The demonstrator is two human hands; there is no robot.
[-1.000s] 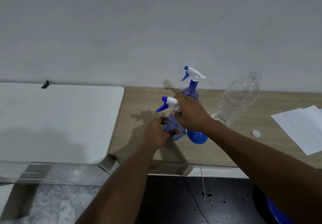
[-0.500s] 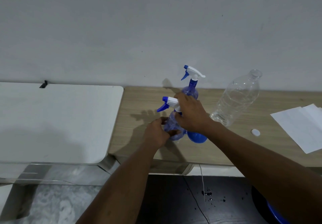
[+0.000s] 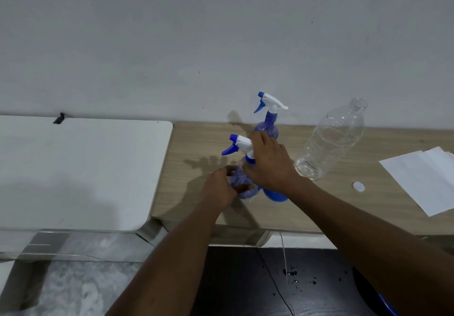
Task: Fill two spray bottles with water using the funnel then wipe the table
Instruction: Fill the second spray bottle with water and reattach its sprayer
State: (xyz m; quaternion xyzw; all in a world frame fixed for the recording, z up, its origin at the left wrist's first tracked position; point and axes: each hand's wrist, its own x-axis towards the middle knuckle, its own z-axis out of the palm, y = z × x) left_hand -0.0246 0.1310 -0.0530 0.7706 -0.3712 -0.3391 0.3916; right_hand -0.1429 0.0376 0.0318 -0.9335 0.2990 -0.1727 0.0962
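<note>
Spray bottles, two in number, are carried on the wooden tabletop (image 3: 319, 207) near its left edge, which abuts a white tabletop (image 3: 86, 168). White paper sheets (image 3: 417, 183) are laid at the right edge. A clear water bottle (image 3: 331, 141) stands uncapped toward the rear edge; only a little water is seen at its base.

The rear spray bottle (image 3: 267, 126) stands upright by the rear edge with its trigger head fitted. The near spray bottle (image 3: 242, 180) is positioned just in front of it. Its body is gripped by the left hand (image 3: 219, 188), and its neck collar is enclosed by the curled fingers of the right hand (image 3: 267, 165).

The blue funnel (image 3: 274, 195) lies on the tabletop beside the near spray bottle, partly hidden by the right wrist. A white cap (image 3: 358, 186) lies between the water bottle and the sheets.

Filling is judged complete or nearly so, since the funnel is set aside and both heads are in place. Whether the near head is being tightened or loosened cannot be determined. Wiping is not yet done. No brand, label or writing can be read.
</note>
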